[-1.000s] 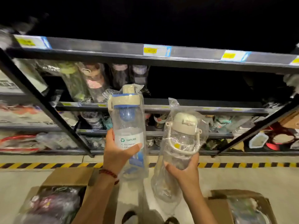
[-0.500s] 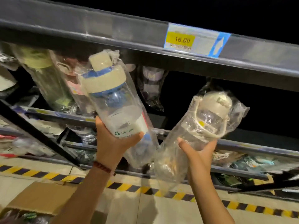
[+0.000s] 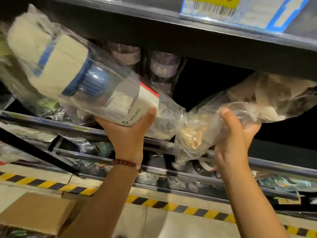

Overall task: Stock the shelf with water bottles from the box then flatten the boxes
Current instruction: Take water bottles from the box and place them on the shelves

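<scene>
A single head-worn camera looks forward and slightly up from close under the upper shelf (image 3: pixel 171 36), whose edge fills the top of the frame. Both raised forearms enter from below, and the floor (image 3: pixel 163 224) lies along the bottom.

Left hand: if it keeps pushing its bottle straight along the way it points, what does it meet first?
Probably the wrapped bottles already standing at the back of the shelf. The left hand aims its blue-lidded bottle up and leftward under the shelf rail, though depth is unclear.

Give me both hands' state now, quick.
Left hand: holding the blue-lidded bottle.
Right hand: holding the white-lidded bottle.
</scene>
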`<act>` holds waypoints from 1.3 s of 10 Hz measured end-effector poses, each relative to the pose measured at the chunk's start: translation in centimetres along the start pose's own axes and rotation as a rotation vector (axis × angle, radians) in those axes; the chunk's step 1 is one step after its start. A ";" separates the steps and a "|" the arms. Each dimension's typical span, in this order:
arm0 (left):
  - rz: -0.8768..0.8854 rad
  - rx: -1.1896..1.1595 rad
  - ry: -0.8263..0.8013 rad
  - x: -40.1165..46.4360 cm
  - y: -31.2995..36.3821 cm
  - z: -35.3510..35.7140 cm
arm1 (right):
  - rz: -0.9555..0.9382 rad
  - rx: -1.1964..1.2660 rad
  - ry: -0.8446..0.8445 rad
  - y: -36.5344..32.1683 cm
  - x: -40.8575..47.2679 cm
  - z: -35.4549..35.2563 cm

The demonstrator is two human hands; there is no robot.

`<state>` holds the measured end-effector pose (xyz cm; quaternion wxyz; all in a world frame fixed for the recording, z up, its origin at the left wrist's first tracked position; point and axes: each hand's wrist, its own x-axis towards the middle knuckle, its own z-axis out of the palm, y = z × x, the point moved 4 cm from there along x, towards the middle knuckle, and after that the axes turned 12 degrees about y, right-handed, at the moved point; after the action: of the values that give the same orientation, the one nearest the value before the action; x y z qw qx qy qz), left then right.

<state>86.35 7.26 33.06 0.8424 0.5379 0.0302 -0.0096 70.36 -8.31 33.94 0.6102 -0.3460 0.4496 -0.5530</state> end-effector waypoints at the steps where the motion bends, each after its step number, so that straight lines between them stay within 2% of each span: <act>1: 0.073 0.130 0.051 0.2 -0.2 0.6 | -0.009 0.020 0.034 0.1 0.3 1.1; 2: 0.146 0.259 0.077 0.4 -0.7 0.1 | -0.023 0.026 0.064 1.0 0.1 1.9; 5: 0.195 0.383 0.052 2.7 -3.7 -2.0 | -0.061 -0.137 -0.029 4.7 -1.1 3.5; 6: 0.262 0.458 -0.044 2.6 -3.1 -1.7 | -0.075 -0.207 -0.053 5.1 -1.7 3.9; 7: 0.341 0.534 -0.159 3.3 -2.0 -0.9 | -0.158 -0.311 -0.126 5.0 -2.5 4.7; 8: 0.368 0.546 -0.239 4.1 -1.5 0.1 | -0.331 -0.407 -0.223 5.2 -3.2 5.8; 9: 0.405 0.577 -0.307 4.8 -1.4 0.6 | -0.389 -0.421 -0.269 5.6 -3.9 6.4; 10: 0.458 0.600 -0.330 5.7 -0.9 0.2 | -0.387 -0.367 -0.271 5.7 -4.4 6.9; 13: 0.484 0.582 -0.228 6.9 -0.1 -1.5 | -0.368 -0.343 -0.382 6.8 -5.7 8.6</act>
<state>93.12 8.70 31.92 0.6306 0.7412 -0.1953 0.1215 80.91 -2.36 31.69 0.5059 -0.6171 0.3434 -0.4952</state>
